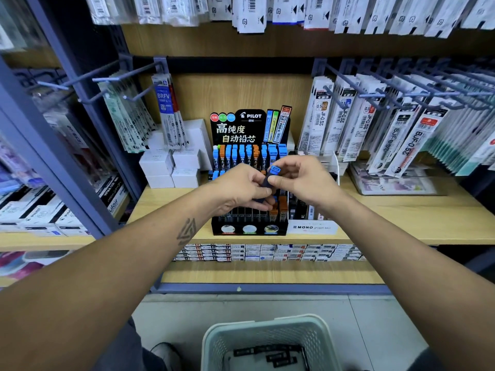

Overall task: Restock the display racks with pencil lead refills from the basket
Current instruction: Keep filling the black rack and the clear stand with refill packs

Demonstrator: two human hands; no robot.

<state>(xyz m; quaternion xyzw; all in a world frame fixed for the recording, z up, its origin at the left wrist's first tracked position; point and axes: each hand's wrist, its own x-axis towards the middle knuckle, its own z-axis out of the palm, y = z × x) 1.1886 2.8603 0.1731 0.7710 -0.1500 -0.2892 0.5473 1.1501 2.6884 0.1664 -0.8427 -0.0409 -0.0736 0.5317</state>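
Observation:
A black Pilot display rack (249, 228) stands on the wooden shelf, its rows filled with blue-capped and orange-capped lead refill cases. Over the rack's middle, my right hand (300, 180) pinches a blue-capped refill case (272, 175) between thumb and fingers. My left hand (238, 188) is curled beside it, touching the same case and gripping more dark cases underneath. Those lower cases are mostly hidden by the fingers. On the floor below sits a pale green basket (214, 341) with several black refill cases (270, 354) lying in it.
White boxes (171, 167) are stacked left of the rack, and a Mono graph stand (312, 228) sits on its right. Packaged pen refills (375, 124) hang from hooks at the right and upper left. Small cartons line the lower shelf (267, 274).

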